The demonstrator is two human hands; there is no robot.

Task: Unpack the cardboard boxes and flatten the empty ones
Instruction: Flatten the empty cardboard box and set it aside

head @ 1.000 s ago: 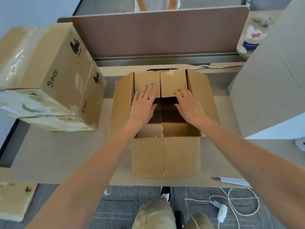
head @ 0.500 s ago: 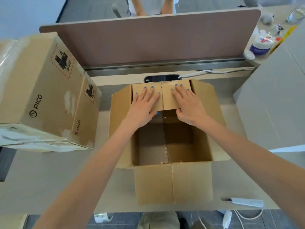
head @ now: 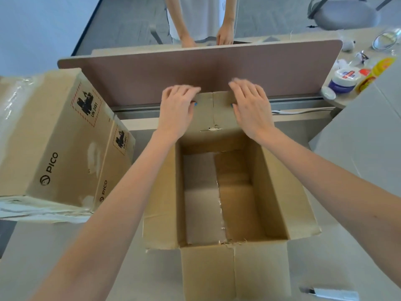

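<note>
An open, empty brown cardboard box stands on the desk in front of me, its side and near flaps folded outward. Its two far flaps stand raised against the divider. My left hand grips the left far flap, fingers curled over its top edge and thumb on the near face. On the right far flap, my right hand holds the same way. Both sets of fingertips are blurred.
A sealed PICO cardboard box lies to the left. A large white box stands on the right. A brown desk divider runs behind, with another person's hands beyond it. A utility knife lies near the front right edge.
My hands slid from lying flat on the far flaps to curling over their top edges, and the flaps swung up and back. The box's inside came fully into view.
</note>
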